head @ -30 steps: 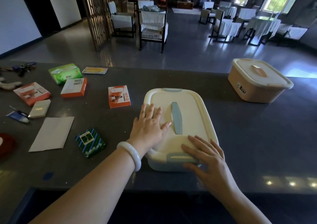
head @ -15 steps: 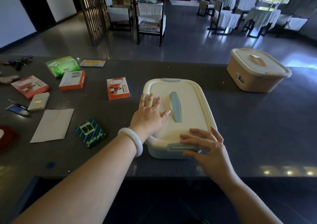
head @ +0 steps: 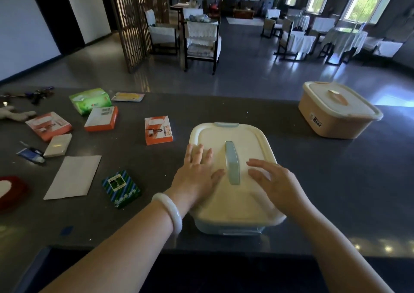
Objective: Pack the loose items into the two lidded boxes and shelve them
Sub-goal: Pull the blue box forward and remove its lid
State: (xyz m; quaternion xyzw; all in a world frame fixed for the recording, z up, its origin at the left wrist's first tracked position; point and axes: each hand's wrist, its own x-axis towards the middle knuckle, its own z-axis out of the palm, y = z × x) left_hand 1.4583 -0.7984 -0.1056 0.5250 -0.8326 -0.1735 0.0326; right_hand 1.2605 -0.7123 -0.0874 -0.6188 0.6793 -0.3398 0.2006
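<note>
At table (head: 336, 191) front edge, centre: white-lidded box (head: 264, 140), lid on, blue handle (head: 231, 160) running front-to-back between hands. Flat on lid, left hand (head: 197, 176); spread over lid right of handle, right hand (head: 275, 180); neither gripping anything. Nearest loose piece, orange carton (head: 158, 130), toward left edge, on left hand's side.

There are two lidded plastic boxes: one cream-lidded pale-blue box (head: 244, 134) and one peach box (head: 331, 122). Three orange-and-white cardboard cartons (head: 48, 125) (head: 101, 118) (head: 158, 130) lie loose. One each of the rest: green soft tissue packet (head: 90, 100), green-and-blue striped small box (head: 121, 188), white paper envelope (head: 72, 177), flat yellow sachet (head: 128, 96), beige wrapped bar (head: 57, 145), blue tube (head: 31, 154), dark bunch of keys (head: 38, 93).
</note>
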